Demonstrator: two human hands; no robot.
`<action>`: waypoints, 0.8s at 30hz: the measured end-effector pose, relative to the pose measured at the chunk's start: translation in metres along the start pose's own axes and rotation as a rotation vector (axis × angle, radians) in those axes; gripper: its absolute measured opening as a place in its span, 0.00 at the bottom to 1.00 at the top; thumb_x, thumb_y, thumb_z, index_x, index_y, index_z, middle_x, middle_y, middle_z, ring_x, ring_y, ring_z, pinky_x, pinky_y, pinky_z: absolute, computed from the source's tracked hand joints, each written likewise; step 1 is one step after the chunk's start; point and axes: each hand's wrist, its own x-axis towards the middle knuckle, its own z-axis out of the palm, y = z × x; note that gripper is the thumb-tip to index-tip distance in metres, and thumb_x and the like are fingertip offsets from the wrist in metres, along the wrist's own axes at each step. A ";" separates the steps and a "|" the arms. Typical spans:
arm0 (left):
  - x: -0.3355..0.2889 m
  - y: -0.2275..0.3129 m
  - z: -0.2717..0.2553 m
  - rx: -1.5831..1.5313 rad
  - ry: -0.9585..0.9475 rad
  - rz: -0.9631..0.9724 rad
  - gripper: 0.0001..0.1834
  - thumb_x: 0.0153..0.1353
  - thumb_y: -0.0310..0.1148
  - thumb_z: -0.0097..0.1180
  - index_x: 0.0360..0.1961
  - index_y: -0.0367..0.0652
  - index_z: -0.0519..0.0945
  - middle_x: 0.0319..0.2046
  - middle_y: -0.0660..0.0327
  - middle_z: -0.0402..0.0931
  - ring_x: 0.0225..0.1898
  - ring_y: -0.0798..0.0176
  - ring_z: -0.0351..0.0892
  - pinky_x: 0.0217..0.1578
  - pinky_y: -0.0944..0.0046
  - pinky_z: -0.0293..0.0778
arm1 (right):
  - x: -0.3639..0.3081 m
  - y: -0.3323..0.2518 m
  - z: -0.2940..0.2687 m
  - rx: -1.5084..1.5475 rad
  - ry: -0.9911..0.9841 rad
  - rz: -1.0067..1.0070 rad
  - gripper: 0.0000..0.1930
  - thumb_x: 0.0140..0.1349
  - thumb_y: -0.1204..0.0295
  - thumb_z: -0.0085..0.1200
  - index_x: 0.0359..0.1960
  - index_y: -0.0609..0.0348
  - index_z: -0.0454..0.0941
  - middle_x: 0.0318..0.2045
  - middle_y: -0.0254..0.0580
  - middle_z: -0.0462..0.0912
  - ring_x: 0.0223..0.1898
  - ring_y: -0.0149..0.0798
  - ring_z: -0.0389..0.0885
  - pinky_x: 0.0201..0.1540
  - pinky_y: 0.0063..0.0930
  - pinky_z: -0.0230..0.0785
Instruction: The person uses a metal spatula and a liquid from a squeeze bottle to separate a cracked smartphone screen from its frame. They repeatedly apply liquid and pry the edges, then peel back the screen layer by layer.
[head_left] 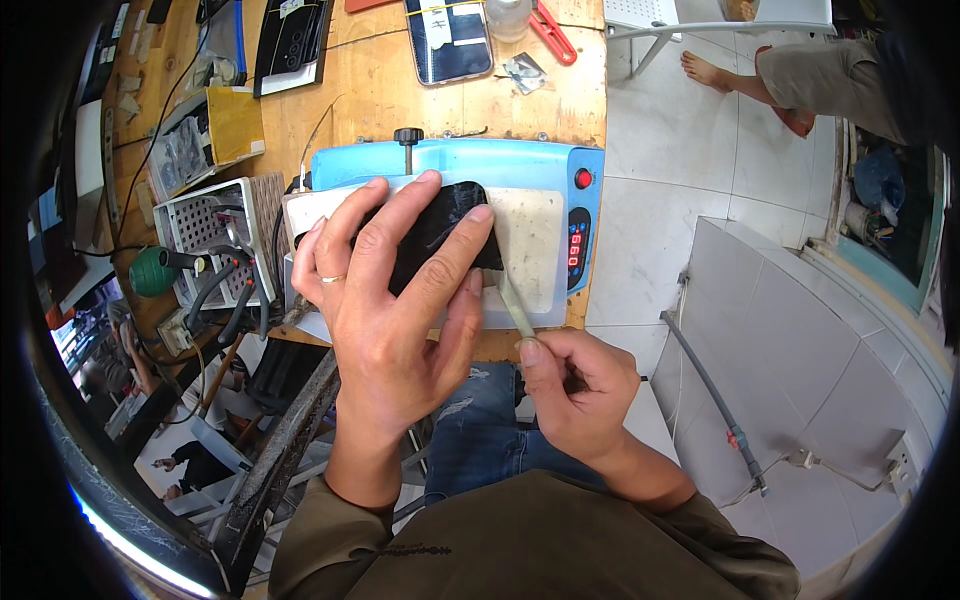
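Note:
A black, glossy phone lies on the pale mat of a blue heating plate. My left hand, with a ring on one finger, holds it there, fingertips spread over its face and far edge, thumb at the near side. My hand covers much of the phone. In my right hand a thin, pale green pry tool is pinched between thumb and curled fingers. The tool's far end meets the phone's near right corner; whether it is inserted under the edge I cannot tell.
A black knob rises behind the plate; a lit red display is on its right. Left stand a white basket of tools and a box of parts. Another phone and red-handled tool lie behind. Someone's leg shows at right.

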 end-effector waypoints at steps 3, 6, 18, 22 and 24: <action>0.000 0.000 -0.001 0.006 -0.004 0.001 0.28 0.54 0.31 0.73 0.59 0.58 0.93 0.66 0.57 0.82 0.68 0.45 0.75 0.71 0.43 0.53 | 0.001 0.000 0.001 0.000 0.010 -0.007 0.03 0.70 0.80 0.69 0.37 0.65 0.86 0.20 0.31 0.80 0.17 0.20 0.70 0.22 0.21 0.60; 0.000 0.000 -0.001 0.003 -0.009 0.002 0.28 0.54 0.32 0.74 0.59 0.58 0.93 0.66 0.57 0.82 0.68 0.45 0.75 0.71 0.43 0.53 | 0.002 -0.003 0.001 -0.020 0.005 -0.028 0.03 0.69 0.81 0.69 0.36 0.65 0.86 0.21 0.32 0.80 0.17 0.21 0.71 0.21 0.21 0.60; 0.001 0.000 0.001 -0.014 0.015 0.000 0.27 0.54 0.37 0.79 0.57 0.54 0.93 0.66 0.55 0.82 0.68 0.45 0.74 0.71 0.42 0.53 | 0.005 -0.010 -0.004 -0.064 -0.005 -0.064 0.04 0.65 0.85 0.67 0.38 0.68 0.85 0.23 0.36 0.82 0.17 0.22 0.73 0.20 0.22 0.61; 0.001 0.000 0.004 -0.043 0.045 -0.019 0.23 0.53 0.36 0.79 0.53 0.54 0.93 0.65 0.55 0.83 0.68 0.44 0.76 0.71 0.41 0.52 | 0.005 -0.007 -0.004 -0.010 -0.014 -0.046 0.04 0.65 0.85 0.68 0.38 0.67 0.85 0.23 0.36 0.82 0.17 0.22 0.74 0.20 0.22 0.61; 0.000 0.001 0.006 -0.048 0.063 -0.023 0.19 0.54 0.35 0.79 0.49 0.53 0.93 0.64 0.55 0.84 0.69 0.43 0.76 0.72 0.40 0.51 | 0.001 -0.006 -0.007 -0.054 -0.027 -0.044 0.04 0.65 0.84 0.68 0.38 0.67 0.85 0.23 0.36 0.82 0.18 0.22 0.73 0.20 0.22 0.61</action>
